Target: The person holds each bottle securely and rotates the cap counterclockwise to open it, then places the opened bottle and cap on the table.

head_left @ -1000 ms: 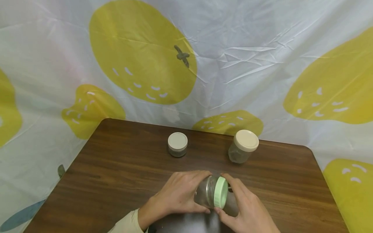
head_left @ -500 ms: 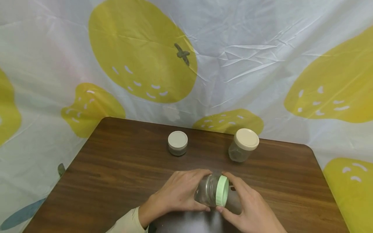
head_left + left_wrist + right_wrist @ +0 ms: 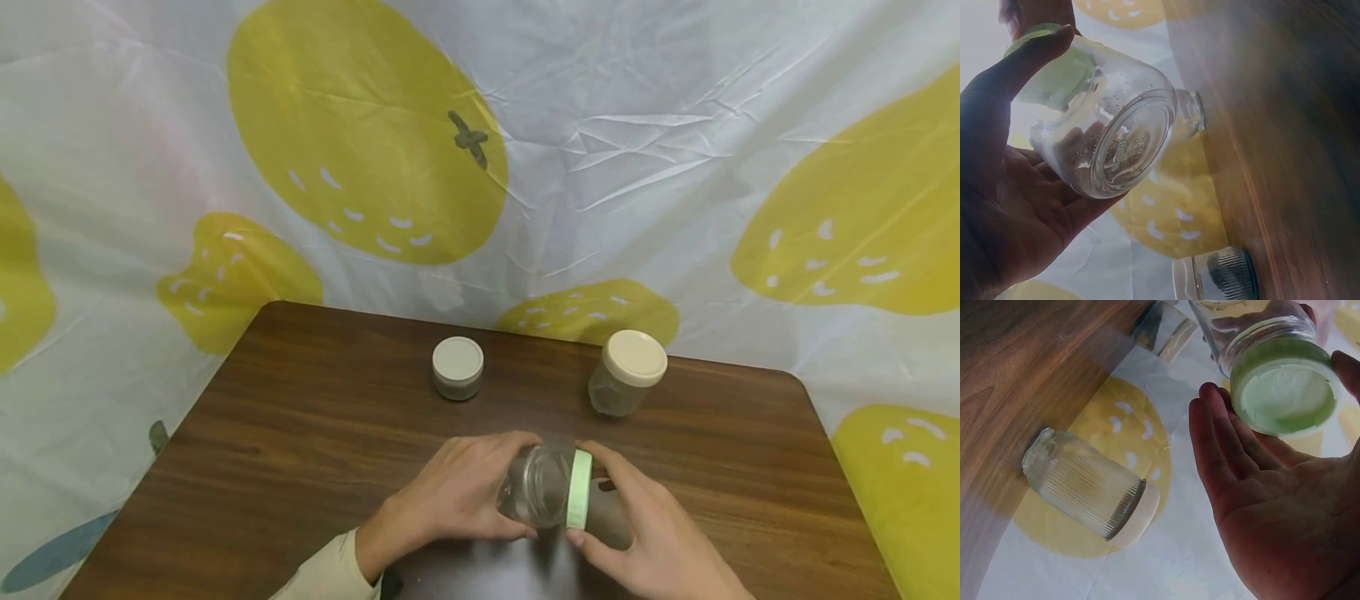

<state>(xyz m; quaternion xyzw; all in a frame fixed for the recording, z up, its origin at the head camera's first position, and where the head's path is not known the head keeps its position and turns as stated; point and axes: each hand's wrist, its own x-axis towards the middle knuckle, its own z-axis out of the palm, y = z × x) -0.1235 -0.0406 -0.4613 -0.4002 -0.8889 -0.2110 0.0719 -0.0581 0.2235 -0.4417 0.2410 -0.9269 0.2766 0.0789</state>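
Over the table's near side, my left hand [image 3: 465,492] grips a clear glass jar [image 3: 542,492] that lies tipped sideways, its mouth to the right. Thumb and fingers of my right hand [image 3: 648,533] pinch the rim of a pale green screw lid [image 3: 578,490]. The lid stands just off the jar's threaded mouth in the head view, with a narrow gap between them. From the left wrist, the embossed base of the jar [image 3: 1129,147] shows, and nothing can be made out inside. The right wrist view shows the flat face of the lid [image 3: 1285,397].
A short jar with a white lid [image 3: 458,371] stands toward the back of the wooden table [image 3: 300,433]. To its right is a taller ribbed jar with a cream lid [image 3: 628,371]. A fruit-printed cloth [image 3: 622,192] hangs behind the table edge.
The green lid has moved right with my right hand and come away from the jar's mouth, so the rim now shows. My left hand and the jar have barely moved.
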